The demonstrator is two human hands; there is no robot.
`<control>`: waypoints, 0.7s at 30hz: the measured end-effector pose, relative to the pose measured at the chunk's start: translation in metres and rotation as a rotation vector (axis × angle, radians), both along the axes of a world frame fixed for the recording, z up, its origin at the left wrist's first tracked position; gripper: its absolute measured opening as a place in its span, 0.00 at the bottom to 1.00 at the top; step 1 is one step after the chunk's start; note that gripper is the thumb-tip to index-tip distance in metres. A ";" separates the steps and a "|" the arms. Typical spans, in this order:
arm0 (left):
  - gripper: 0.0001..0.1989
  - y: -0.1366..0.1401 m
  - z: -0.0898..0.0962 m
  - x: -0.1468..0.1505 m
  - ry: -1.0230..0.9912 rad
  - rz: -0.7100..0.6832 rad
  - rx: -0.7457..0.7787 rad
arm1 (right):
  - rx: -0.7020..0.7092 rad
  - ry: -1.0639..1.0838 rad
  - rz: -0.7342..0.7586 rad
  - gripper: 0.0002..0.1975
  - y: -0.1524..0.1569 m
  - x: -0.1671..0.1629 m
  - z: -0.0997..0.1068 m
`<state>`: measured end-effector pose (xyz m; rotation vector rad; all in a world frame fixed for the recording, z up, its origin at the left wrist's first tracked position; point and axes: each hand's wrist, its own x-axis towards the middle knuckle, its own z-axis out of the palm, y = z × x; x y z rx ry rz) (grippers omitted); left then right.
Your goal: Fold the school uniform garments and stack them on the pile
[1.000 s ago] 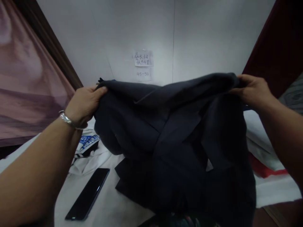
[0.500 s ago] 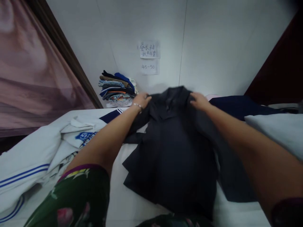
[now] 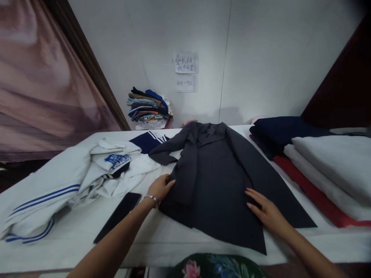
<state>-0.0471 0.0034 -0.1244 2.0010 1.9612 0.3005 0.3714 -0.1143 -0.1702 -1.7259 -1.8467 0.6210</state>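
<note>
A dark grey jacket lies spread on the white-covered table, collar toward the wall. Its left sleeve bends outward, and the right one stretches down toward the near right. My left hand has its thumb and fingers closed on the jacket's left side edge. At the opposite side, my right hand rests with fingers apart on the jacket near its right edge. A black phone lies beside my left forearm.
Crumpled white clothes with blue stripes cover the left side. Behind them are a navy striped garment and a stack of folded clothes. Folded white, red and navy garments are piled at right.
The jacket was held up by its shoulders and has been lowered flat onto the table. Both hands have let go of the shoulders and moved down to its sides.
</note>
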 end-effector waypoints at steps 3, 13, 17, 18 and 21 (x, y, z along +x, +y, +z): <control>0.30 0.003 -0.004 0.002 0.069 0.061 0.042 | 0.042 -0.127 -0.112 0.30 -0.028 -0.005 -0.008; 0.16 0.017 0.009 0.023 -0.341 0.136 -0.210 | -0.032 -0.455 -0.167 0.27 0.003 -0.011 0.007; 0.16 -0.012 0.024 0.016 -0.746 0.177 -0.323 | 0.050 -0.281 -0.140 0.25 0.009 0.033 0.028; 0.16 -0.023 0.025 0.015 -0.846 0.181 -0.357 | 0.095 -0.251 -0.179 0.24 0.008 0.049 0.036; 0.15 -0.054 0.013 0.014 -0.877 0.151 -0.435 | 0.215 -0.236 -0.291 0.21 0.001 0.089 0.049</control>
